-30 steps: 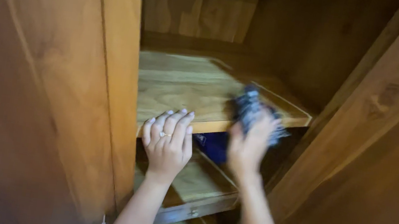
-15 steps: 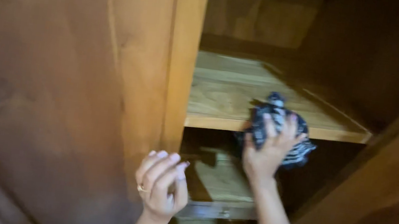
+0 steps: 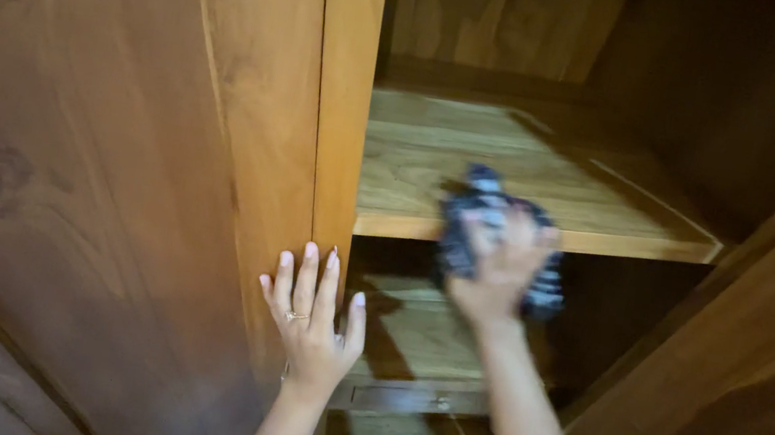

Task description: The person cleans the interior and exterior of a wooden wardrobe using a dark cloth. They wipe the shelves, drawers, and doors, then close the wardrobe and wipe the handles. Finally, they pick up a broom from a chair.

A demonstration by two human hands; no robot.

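Right hand (image 3: 502,264) clutching a bunched blue checked cloth (image 3: 491,237), seemingly upright against the wooden shelf (image 3: 612,204) front edge, left hand (image 3: 313,313) spread flat, fingers up, on the cabinet's upright panel (image 3: 340,90).

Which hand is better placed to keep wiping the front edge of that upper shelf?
Right. The right hand already grips the dark checked cloth against the front edge of the upper shelf. The left hand lies flat on the wooden upright panel, empty and beside the shelf opening.

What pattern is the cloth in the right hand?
Dark blue and white checks on the cloth, head view, somewhat blurred.
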